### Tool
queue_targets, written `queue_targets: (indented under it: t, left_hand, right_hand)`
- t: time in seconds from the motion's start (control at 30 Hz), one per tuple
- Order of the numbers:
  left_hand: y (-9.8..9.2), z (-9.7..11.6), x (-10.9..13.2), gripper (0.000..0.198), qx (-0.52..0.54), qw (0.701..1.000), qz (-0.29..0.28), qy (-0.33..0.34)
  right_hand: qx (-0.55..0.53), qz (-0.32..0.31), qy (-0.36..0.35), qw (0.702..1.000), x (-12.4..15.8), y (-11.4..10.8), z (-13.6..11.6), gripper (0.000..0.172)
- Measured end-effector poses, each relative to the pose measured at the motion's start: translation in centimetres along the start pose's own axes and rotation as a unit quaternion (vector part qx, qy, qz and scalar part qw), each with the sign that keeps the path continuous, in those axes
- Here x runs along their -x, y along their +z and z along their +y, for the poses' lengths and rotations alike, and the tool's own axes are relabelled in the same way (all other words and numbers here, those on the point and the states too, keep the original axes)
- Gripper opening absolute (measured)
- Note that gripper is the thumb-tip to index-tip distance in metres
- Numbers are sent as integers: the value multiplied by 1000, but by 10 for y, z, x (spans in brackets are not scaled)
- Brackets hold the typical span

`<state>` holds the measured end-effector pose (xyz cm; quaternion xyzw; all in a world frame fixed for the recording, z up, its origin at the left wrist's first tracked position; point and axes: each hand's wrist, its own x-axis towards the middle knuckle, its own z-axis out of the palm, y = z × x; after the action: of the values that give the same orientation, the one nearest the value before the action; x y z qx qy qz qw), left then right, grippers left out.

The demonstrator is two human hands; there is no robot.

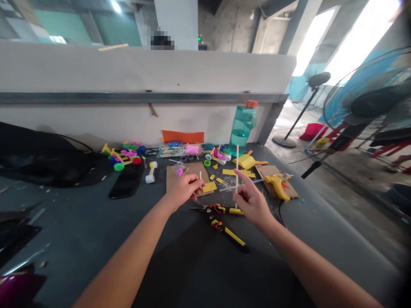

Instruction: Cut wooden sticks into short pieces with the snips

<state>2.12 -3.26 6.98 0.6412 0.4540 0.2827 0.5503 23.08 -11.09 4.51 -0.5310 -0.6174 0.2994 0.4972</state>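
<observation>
My left hand [185, 188] is closed in a pinch round a short white stick [200, 176] that points up, just above a cardboard sheet [173, 179]. My right hand [252, 201] pinches a long thin white stick [237, 169] and holds it upright. Both hands hover over the dark table, a little apart. Black, red and yellow pliers [224, 220] lie on the table right below and between them. Small yellow foam pieces [210, 187] lie near my left fingertips.
A yellow glue gun [278, 184] rests on cardboard at the right. A teal water bottle [242, 128] stands at the back by a grey wall. Colourful toy parts [123, 156], a black phone [126, 182] and a black bag [41, 156] are on the left. Standing fans [362, 107] are beyond the table's right edge.
</observation>
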Motion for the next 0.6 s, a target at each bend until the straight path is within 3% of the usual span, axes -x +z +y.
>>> queue_targets:
  t: [0.07,0.17,0.3,0.43,0.53,0.6]
  left_hand:
    - [-2,0,-2,22,35,999,10,-17]
    - [-3,-3,-5,22,58,998,5,-18]
    - [-1,-12,-8,27,64,998,-5,-26]
    - [4,-11,-5,30,89,994,-48,-44]
    - [12,-4,2,31,112,981,-140,-80]
    - [17,2,7,31,109,969,-198,-103]
  right_hand:
    - [12,-22,-35,999,3,-2,-4,45]
    - [31,-43,-101,993,9,-5,-11,38]
    - [27,10,-150,988,16,-10,-20,14]
    - [-134,127,-54,981,8,-11,-21,24]
    - [-246,166,36,954,-4,-11,-16,30]
    - [-276,183,58,942,-11,-11,-12,29]
